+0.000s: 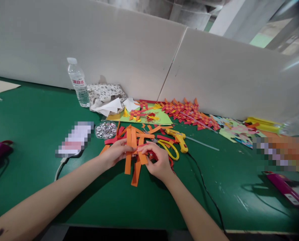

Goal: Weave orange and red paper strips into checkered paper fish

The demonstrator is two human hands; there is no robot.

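Between my two hands are several orange strips (128, 157), crossed with red ones and held up off the green table. My left hand (115, 152) is closed on the left side of these strips, its thumb lying over them. From the other side my right hand (158, 159) pinches an orange strip and a red one near the crossing. Loose red and orange strips (123, 131) lie just behind the hands. Beside my right hand are yellow-handled scissors (173, 152) and a yellow glue gun (178, 138); red handles partly show beneath that hand.
A clear dish of googly eyes (105, 130) and a phone (75, 139) on a cable lie left. Behind stand a water bottle (78, 83) and a tissue pouch (105, 95). Woven red-orange fish (187, 112) pile by the partition (214, 73). The glue gun's black cord (207, 189) runs right.
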